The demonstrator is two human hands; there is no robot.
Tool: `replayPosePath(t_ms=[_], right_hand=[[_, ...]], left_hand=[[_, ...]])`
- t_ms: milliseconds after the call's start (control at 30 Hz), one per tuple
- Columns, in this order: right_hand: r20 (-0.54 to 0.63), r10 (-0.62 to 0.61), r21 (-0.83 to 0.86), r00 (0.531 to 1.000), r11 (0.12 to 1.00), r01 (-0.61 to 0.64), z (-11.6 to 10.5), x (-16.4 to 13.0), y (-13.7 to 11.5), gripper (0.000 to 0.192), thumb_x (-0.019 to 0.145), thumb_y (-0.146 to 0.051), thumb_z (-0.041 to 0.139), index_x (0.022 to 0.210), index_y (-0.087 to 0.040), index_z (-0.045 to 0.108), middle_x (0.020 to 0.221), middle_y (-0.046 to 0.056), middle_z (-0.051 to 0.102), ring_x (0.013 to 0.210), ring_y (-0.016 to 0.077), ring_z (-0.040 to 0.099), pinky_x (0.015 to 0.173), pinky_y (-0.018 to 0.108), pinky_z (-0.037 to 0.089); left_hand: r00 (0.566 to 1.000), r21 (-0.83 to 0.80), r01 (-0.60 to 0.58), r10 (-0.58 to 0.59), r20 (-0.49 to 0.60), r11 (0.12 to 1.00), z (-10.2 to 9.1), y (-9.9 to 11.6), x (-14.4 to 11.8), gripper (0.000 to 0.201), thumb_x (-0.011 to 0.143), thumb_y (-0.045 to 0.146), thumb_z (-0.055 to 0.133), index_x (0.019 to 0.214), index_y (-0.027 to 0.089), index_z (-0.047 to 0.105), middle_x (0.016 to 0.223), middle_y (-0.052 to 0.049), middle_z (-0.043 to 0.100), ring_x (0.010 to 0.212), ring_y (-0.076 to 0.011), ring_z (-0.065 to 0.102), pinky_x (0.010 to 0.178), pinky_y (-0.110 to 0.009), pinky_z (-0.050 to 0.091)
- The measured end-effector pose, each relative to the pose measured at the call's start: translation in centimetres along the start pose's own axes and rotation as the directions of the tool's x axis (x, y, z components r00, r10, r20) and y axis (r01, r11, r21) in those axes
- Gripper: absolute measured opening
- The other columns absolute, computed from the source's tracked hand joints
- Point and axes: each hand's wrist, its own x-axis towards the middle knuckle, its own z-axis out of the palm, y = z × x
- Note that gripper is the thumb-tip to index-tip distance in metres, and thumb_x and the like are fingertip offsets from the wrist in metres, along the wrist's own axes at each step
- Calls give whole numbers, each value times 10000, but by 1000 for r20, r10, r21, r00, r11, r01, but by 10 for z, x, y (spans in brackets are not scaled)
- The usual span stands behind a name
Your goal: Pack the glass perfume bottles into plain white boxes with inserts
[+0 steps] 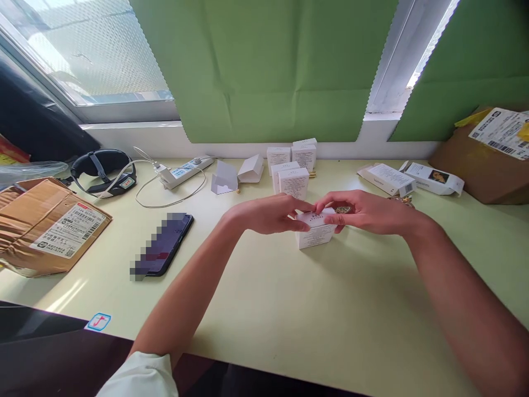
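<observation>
White cardboard, a small printed carton (316, 231) stands mid-desk on the pale green desk (264, 309), pinched at its top flap by the left hand (273, 214) and right hand (363, 212), fingers curled on it. Uneven pressure could crease the flap or tip it toward 4 stacked white boxes (291, 168) behind.

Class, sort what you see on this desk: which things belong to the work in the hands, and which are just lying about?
In the work:
- small white box, held at its top by left hand and right hand
- standing white boxes behind it
- folded box blanks

Lying about:
- phone
- power strip
- black headband
- labelled cardboard parcel
</observation>
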Motion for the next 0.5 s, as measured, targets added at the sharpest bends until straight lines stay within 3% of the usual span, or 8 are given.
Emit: replayPosePath(t_ms=[100,267,400,500], right_hand=[[84,15,202,996,979,-32,-1,2,6,367,814,-432,644,1153,-297,598,1157,39,643,956,220,644,795,387,569],[147,42,384,988,918,-96,3,6,14,472,804,-379,671,1246,-309,521,1304,50,561,1073,218,601,862,413,574],[166,27,392,986,916,-91,6,6,13,520,827,-378,649,1316,-328,480,1402,51,482,1177,232,544,874,400,572],[128,80,268,989,957,-112,-2,-5,6,576,825,-426,643,1365,-368,453,1417,53,478,1145,260,578,862,408,567]], left_hand=[[999,-57,37,-35,29,998,2,-2,2,432,914,426,499,1308,253,531,1139,-43,652,953,-160,587,757,-237,416],[988,-34,148,-146,54,988,5,-8,7,476,935,483,420,1343,251,498,1126,-49,648,897,-163,582,708,-242,405],[987,-2,155,-155,36,988,8,-6,7,518,934,483,420,1394,246,431,1187,-74,615,917,-177,584,720,-252,406],[993,91,114,-114,0,989,16,4,7,610,923,522,421,1458,257,300,1256,-103,566,985,-214,579,744,-273,414]])
